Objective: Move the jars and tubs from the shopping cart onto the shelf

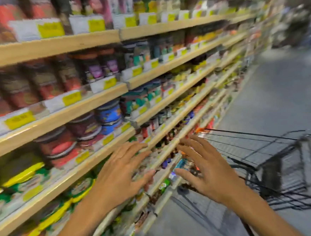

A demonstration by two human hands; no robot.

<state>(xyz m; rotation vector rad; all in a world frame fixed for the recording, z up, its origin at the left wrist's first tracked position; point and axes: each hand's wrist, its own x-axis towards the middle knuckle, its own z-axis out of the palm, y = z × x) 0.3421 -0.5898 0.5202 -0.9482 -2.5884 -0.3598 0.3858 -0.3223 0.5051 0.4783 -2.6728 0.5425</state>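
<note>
Pale wooden shelf edges (87, 104) are lined with yellow-and-white price tags (70, 99). Red-labelled tubs (61, 148) are seen beside maroon tubs (86, 127) and blue tubs (109, 115). Yellow-rimmed green tubs (26, 177) are seen lower down. The cart (264, 152) is black wire with orange corners, on grey floor (278, 100).

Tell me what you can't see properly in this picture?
All in the head view:
- Shelf labels and price tags: motion blur makes the words unreadable.
- Cart: blur and the right hand hide whether any jars are inside.
- Shelf rows behind the left hand: the hand covers them.
- Far end of the aisle: too blurred and small to make out.
- Both forearms: cut off by the bottom edge.
</note>
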